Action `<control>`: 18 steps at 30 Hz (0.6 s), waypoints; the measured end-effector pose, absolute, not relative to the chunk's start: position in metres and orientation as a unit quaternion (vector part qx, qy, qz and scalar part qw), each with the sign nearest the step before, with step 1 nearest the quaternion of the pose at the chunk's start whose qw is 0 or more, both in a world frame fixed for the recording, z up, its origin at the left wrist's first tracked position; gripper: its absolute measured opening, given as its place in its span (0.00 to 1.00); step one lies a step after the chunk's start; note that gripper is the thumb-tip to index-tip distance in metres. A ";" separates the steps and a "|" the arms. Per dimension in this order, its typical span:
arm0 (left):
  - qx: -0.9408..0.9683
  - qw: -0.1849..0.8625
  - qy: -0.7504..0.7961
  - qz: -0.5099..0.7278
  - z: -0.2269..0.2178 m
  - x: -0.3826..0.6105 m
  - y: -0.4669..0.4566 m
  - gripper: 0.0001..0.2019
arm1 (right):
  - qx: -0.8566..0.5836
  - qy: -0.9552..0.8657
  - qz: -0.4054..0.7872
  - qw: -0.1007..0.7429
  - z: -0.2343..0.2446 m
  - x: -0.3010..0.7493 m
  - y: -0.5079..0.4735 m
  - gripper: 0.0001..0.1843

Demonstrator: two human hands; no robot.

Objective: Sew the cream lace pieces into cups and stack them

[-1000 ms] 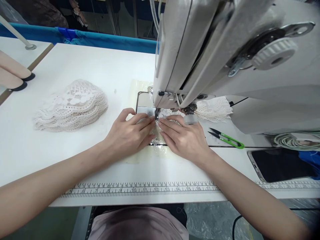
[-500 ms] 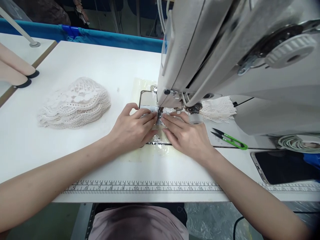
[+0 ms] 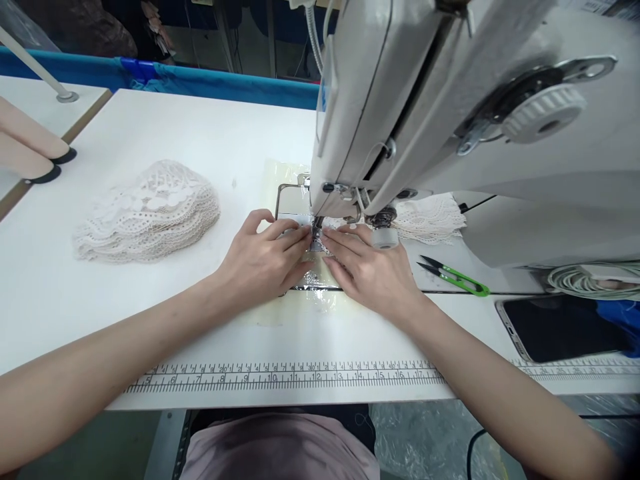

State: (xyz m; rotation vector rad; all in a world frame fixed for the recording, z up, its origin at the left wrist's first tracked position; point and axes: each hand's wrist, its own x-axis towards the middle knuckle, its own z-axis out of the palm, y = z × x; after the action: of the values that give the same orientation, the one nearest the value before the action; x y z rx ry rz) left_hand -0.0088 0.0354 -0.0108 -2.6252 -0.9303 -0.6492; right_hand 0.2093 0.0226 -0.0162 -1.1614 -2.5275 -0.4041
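My left hand [image 3: 265, 257] lies palm down left of the presser foot [image 3: 317, 228] of a sewing machine [image 3: 380, 100]. Its fingers are stretched out, their tips close to the foot. My right hand [image 3: 373, 267] rests flat on the other side, fingers extended over a piece of white lace [image 3: 327, 248] that shows only in small parts. Whether lace also lies beneath my left fingers cannot be made out. Behind my right hand, more white lace [image 3: 430, 219] lies under the machine arm.
A pile of white lace [image 3: 150, 213] sits at left. Green thread snips [image 3: 455, 275] and a phone [image 3: 560, 327] lie at right, near a coiled cable [image 3: 595, 280]. A printed ruler [image 3: 295, 377] runs along the front edge. Two doll-like legs [image 3: 30, 143] reach in at far left.
The view has shifted slightly, so the machine sits further left in the picture. A metal lever now shows in the machine head's slot. Both hands keep nearly the same pose beside the foot.
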 end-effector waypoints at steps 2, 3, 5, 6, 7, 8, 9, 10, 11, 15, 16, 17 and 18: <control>-0.909 0.143 -0.320 -0.226 -0.011 -0.009 0.035 0.13 | -0.404 -0.887 -0.147 0.169 -0.016 0.209 0.023 0.18; -0.909 0.145 -0.319 -0.227 -0.011 -0.009 0.035 0.13 | -0.402 -0.887 -0.149 0.170 -0.016 0.209 0.023 0.18; -0.908 0.147 -0.318 -0.230 -0.011 -0.009 0.035 0.13 | -0.399 -0.887 -0.153 0.173 -0.016 0.209 0.024 0.18; -0.908 0.147 -0.318 -0.231 -0.012 -0.009 0.035 0.13 | -0.399 -0.887 -0.153 0.174 -0.016 0.209 0.024 0.18; -0.908 0.146 -0.318 -0.232 -0.012 -0.009 0.035 0.13 | -0.399 -0.887 -0.153 0.176 -0.016 0.209 0.024 0.18; -0.908 0.145 -0.318 -0.232 -0.012 -0.010 0.035 0.13 | -0.400 -0.886 -0.153 0.177 -0.016 0.209 0.024 0.18; -0.908 0.144 -0.317 -0.232 -0.012 -0.010 0.035 0.13 | -0.401 -0.885 -0.153 0.180 -0.016 0.208 0.024 0.18; -0.909 0.144 -0.316 -0.231 -0.012 -0.010 0.035 0.13 | -0.402 -0.884 -0.153 0.182 -0.015 0.208 0.023 0.17; -0.909 0.145 -0.315 -0.232 -0.011 -0.010 0.035 0.12 | -0.402 -0.884 -0.154 0.184 -0.015 0.208 0.023 0.17; -0.908 0.155 -0.313 -0.234 -0.010 -0.009 0.035 0.11 | -0.401 -0.883 -0.155 0.187 -0.015 0.207 0.023 0.16; -0.907 0.159 -0.312 -0.233 -0.010 -0.009 0.034 0.12 | -0.401 -0.884 -0.154 0.187 -0.015 0.207 0.023 0.16; -0.907 0.163 -0.312 -0.231 -0.010 -0.008 0.034 0.12 | -0.401 -0.884 -0.152 0.187 -0.015 0.208 0.023 0.16; -0.906 0.168 -0.313 -0.229 -0.010 -0.008 0.034 0.12 | -0.401 -0.884 -0.149 0.188 -0.014 0.208 0.023 0.16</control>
State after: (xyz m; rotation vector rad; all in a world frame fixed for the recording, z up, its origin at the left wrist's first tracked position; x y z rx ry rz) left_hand -0.0081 0.0341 -0.0102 -2.5780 -0.8895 -0.6508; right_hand 0.2079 0.0234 -0.0145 -1.1279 -2.4874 -0.4188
